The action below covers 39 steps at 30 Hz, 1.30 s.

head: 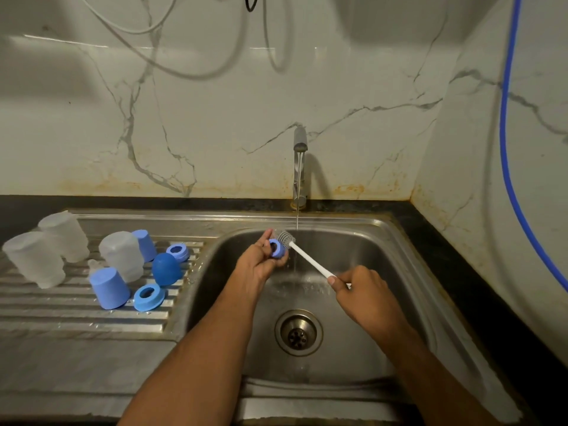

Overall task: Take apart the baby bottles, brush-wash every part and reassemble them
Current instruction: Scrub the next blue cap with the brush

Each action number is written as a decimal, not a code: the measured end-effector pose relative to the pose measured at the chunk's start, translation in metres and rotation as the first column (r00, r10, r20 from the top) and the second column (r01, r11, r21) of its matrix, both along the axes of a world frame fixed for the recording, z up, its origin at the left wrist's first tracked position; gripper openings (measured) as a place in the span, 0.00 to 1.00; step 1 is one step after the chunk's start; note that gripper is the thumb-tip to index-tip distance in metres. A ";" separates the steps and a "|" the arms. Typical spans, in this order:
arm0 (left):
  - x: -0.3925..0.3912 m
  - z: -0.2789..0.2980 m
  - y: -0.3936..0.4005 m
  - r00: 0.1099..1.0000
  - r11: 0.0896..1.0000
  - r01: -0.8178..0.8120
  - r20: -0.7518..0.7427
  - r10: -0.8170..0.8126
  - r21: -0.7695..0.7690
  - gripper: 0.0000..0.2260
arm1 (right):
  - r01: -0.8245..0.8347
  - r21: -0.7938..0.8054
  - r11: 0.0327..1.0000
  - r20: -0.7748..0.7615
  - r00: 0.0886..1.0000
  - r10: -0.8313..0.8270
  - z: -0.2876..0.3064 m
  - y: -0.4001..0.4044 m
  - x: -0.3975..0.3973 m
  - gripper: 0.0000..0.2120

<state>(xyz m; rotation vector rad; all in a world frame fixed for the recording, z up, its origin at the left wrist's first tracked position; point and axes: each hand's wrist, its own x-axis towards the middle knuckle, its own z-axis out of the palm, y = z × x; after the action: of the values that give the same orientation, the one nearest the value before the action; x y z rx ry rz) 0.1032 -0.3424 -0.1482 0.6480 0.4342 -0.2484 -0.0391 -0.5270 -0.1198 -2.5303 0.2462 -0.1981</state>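
Blue collar ring point(277, 248) over the sink point(384, 272), pinched in left hand point(256, 265); right hand point(367, 292) clamped on brush point(302, 255) handle; best to rotate ring under running water point(295, 241), working bristles through threads; firm grip, slippery when wet.

Two bare forearms, no sleeves, rings or watch apparent; left hand point(256, 265), right hand point(365, 290)

The brushed steel sink point(396, 241) gleams wet, the frosted plastic bottles point(33, 259) look matt, and the marble-patterned wall point(215, 118) is glossy.
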 end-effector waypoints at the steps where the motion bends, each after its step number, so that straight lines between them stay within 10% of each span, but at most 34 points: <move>1: -0.001 0.002 0.000 1.000 1.000 0.006 -0.012 -0.006 0.000 0.22 | -0.005 -0.008 1.000 -0.006 1.000 0.005 0.000 0.001 0.000 0.16; 39: -0.005 0.004 -0.009 0.993 0.960 0.110 0.020 -0.119 0.255 0.12 | 0.006 -0.028 1.000 -0.029 1.000 -0.006 -0.002 -0.008 0.009 0.16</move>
<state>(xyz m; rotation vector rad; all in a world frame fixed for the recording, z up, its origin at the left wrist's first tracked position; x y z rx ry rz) 0.0982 -0.3509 -0.1444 0.9296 0.3987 -0.2939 -0.0302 -0.5347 -0.1221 -2.5616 0.2644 -0.1682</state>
